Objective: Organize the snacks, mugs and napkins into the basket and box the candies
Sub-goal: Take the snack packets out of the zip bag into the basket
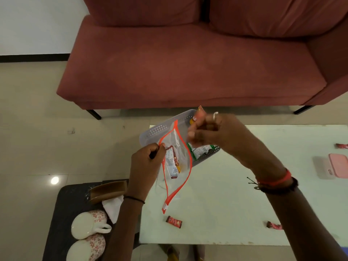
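My left hand pinches the left rim of a clear zip bag with an orange edge, held open above the table; a red snack packet lies inside it. My right hand grips an orange snack packet just above the bag's mouth. Behind the bag sits a grey perforated basket with a green-and-white packet in it. Red candies lie on the white table. A pink box rests at the right. Two floral mugs and a napkin sit on the dark side table.
A brown napkin holder stands on the dark side table at the left. The white table fills the right half. A red sofa stands beyond it on a beige tiled floor.
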The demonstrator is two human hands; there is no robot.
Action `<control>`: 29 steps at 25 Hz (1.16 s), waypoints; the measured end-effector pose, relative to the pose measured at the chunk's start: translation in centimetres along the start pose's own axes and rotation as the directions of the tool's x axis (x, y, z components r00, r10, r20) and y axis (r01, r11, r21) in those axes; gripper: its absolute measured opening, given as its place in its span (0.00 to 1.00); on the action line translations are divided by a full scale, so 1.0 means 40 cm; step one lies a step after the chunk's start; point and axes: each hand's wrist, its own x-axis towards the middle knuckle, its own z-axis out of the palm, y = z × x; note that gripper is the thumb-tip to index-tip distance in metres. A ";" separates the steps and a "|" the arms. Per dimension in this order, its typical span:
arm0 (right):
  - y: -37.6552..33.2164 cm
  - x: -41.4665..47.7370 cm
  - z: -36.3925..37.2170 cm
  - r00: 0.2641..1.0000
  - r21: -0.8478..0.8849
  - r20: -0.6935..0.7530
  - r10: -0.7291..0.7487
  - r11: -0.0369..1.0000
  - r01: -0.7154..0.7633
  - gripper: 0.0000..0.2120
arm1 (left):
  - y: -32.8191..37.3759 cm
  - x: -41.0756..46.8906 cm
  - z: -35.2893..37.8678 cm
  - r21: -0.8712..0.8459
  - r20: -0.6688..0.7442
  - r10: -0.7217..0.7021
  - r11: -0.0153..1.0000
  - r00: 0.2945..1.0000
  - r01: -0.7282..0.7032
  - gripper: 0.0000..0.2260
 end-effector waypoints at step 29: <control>0.317 0.029 0.127 0.963 -0.683 -0.236 0.130 0.683 -0.260 0.14 | 0.100 -0.096 0.157 0.054 0.034 0.050 0.997 0.998 -0.052 0.16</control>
